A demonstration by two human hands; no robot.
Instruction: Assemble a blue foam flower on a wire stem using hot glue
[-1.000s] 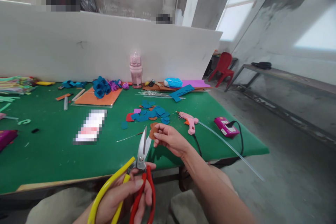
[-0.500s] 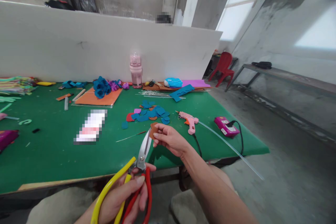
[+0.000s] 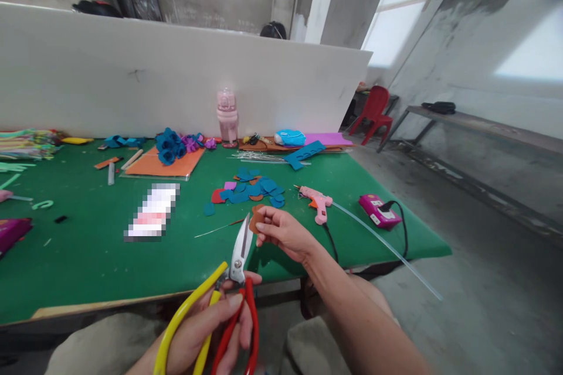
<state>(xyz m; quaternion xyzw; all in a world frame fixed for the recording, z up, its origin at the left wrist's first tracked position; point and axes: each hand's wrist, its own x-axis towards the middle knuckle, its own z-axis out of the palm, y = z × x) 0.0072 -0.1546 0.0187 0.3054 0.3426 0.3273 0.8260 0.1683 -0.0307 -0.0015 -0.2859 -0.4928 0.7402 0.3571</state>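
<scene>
My left hand [image 3: 190,329] is closed around scissors [image 3: 240,249] with red handles. The same hand also holds a yellow-handled tool [image 3: 174,321] that looks like pliers; its jaws are mostly hidden behind the fingers. The scissor blades point up and away, nearly together. My right hand [image 3: 285,235] pinches a small brown felt piece [image 3: 255,220] between thumb and fingers, right beside the blade tips. Whether the blades touch it I cannot tell. Beyond the hands lies a loose pile of blue felt pieces [image 3: 255,189], with a few brown, red and purple ones among them.
On the green table [image 3: 109,272], a pink glue gun [image 3: 317,202] with a long glue stick lies right of the pile, near a purple power box [image 3: 379,212]. Blue felt flowers [image 3: 169,146] rest on an orange sheet. A pink bottle [image 3: 227,120] stands against the white board [image 3: 176,76].
The scissors have turned slightly: their red handles shifted right and the tips a little left. The brown felt piece has moved slightly left in my right hand's pinch.
</scene>
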